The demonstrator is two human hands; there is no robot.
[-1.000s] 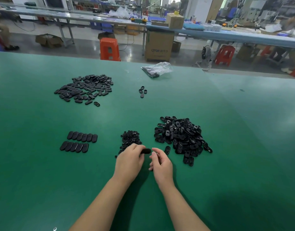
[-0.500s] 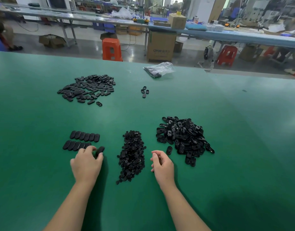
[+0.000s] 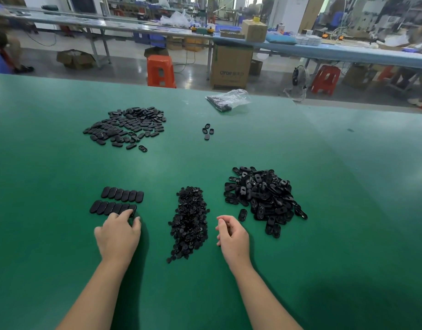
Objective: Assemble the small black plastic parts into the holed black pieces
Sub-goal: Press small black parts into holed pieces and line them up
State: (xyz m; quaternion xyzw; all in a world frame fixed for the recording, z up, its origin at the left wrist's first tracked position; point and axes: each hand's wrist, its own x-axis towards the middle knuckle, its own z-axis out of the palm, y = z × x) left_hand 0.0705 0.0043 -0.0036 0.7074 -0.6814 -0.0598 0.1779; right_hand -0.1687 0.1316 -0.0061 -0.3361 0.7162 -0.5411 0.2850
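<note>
Left hand (image 3: pixel 118 234) fingertips curl on the finished piece (image 3: pixel 133 209) ending the near row, left of the small-parts pile (image 3: pixel 189 220). Right hand (image 3: pixel 232 235) loose, holding nothing; holed pieces (image 3: pixel 262 198) right of the pile. Likely light, stiff, slick: pinch the edges.

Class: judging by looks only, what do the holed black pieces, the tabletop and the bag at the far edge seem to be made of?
Holed black pieces: likely moulded plastic, glossy, with highlights on rounded edges. Tabletop: green mat, perhaps rubber or vinyl, matte with soft sheen. Bag: thin clear plastic film, crinkled and shiny.
</note>
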